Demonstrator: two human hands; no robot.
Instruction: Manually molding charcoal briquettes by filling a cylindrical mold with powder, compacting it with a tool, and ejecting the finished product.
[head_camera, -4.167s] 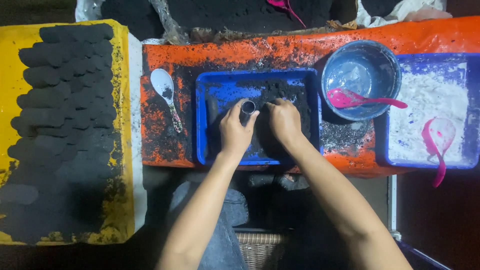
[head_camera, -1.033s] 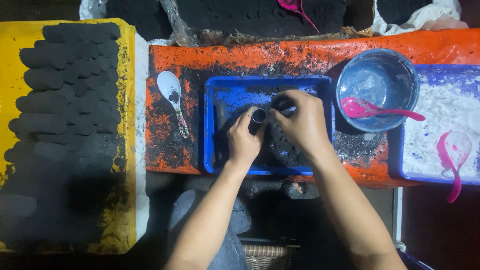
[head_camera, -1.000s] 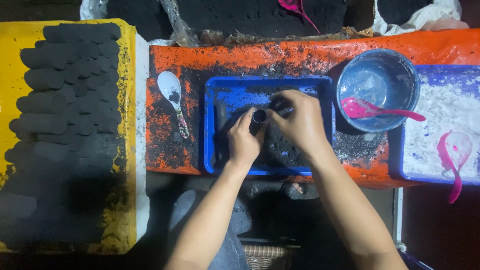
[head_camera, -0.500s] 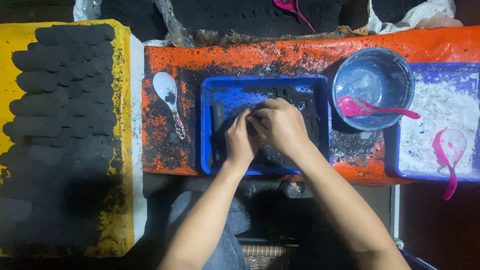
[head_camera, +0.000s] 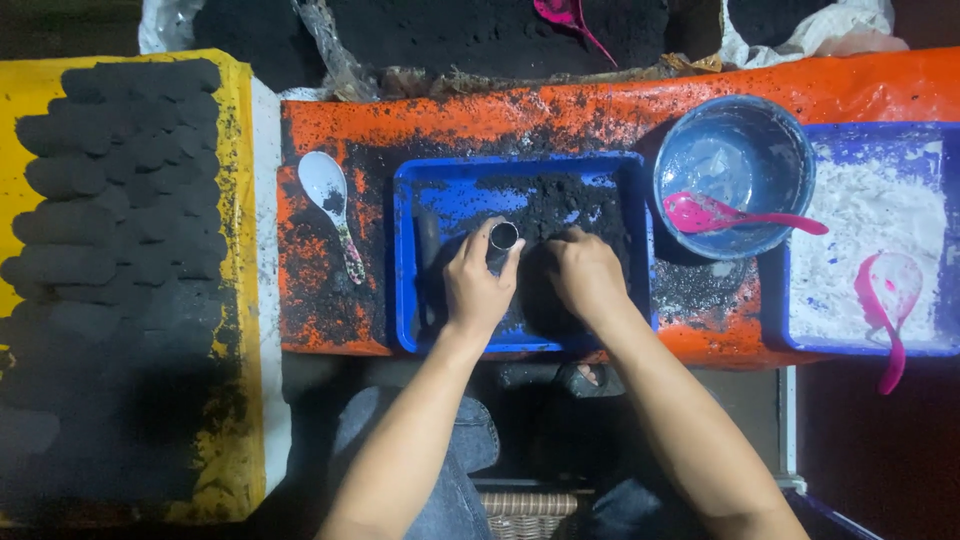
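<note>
An orange bench (head_camera: 560, 115) stands over a dark, dimly lit floor (head_camera: 880, 450).

Tray (head_camera: 420, 200) centre, powder (head_camera: 560, 205) in it; spoon (head_camera: 330, 200) left; bowl (head_camera: 735, 170) right, second spoon (head_camera: 720, 215) inside.

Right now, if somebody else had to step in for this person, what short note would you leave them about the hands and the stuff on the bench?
Left hand: gripping a small dark tube, open end up, over the blue tray.
Right hand: fingers down in the black powder in that tray.
Nearby: white spoon to the left, grey bowl with pink spoon to the right, white powder tray beyond it.
Done: rows of black pieces lie on the yellow sheet.
Left: loose powder still in the tray.
</note>
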